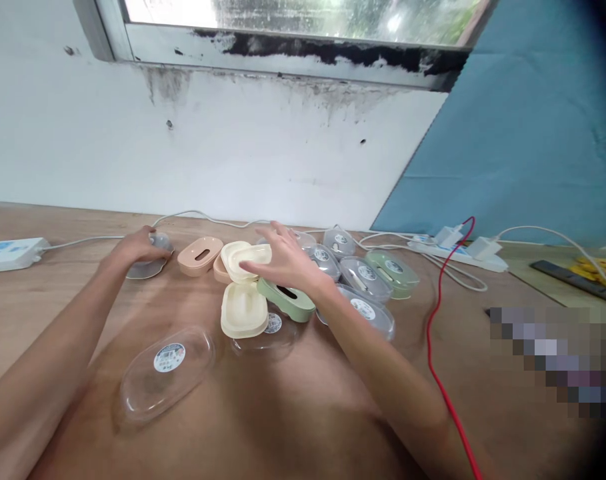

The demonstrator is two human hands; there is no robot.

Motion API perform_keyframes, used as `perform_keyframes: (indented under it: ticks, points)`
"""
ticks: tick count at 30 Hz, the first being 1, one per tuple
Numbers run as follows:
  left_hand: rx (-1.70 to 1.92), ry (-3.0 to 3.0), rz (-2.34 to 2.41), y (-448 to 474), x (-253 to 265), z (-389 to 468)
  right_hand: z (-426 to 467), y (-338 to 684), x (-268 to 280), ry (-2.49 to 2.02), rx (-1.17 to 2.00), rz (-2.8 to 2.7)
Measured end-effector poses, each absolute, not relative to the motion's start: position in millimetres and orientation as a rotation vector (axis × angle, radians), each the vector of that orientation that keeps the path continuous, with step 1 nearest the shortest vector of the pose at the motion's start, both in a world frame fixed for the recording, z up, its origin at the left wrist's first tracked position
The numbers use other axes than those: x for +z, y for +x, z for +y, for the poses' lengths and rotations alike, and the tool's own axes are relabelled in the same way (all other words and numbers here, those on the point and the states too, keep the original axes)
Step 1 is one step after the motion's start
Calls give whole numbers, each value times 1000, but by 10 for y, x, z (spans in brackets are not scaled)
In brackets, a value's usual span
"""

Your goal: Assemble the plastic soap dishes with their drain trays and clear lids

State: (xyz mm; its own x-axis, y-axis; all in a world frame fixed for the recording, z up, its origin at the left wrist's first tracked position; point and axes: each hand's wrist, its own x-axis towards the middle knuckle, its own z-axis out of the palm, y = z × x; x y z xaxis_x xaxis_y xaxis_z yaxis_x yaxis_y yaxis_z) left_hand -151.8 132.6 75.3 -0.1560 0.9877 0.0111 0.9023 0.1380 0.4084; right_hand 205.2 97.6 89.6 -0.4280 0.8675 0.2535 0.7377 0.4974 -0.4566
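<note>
At the far left, my left hand [137, 247] has its fingers closed over a grey plastic lid [147, 269] on the table. My right hand [293, 260] is spread, with its thumb in front of a cream plastic piece [255, 256] and its fingertips above it. That piece overlaps other cream and peach parts. A cream box-shaped piece [244, 312] lies nearer me. Beside it, a green slotted cover [293, 303] sits tilted under my right wrist. A peach slotted cover [201, 256] stands between my hands.
A clear lid [167, 373] with a round label lies in front. Several grey lidded boxes [365, 277] and a green one [393, 272] are grouped right. Power strips [15, 253] and white cables run along the back; a red cable [433, 333] crosses the right side.
</note>
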Motion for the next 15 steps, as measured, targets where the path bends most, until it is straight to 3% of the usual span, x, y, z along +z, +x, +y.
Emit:
perform_keyframes:
  ticks: [3,9,15]
  points:
    - [634,1735,2045,-1343,974,1227,943,1954,899,-1044,630,-2033]
    - [781,1881,1142,-597,1273,966,972,1804,858,-709,1463,-1582]
    - [810,1801,961,-461,1164,1025,1128,1926,830,-662,1472,-1550]
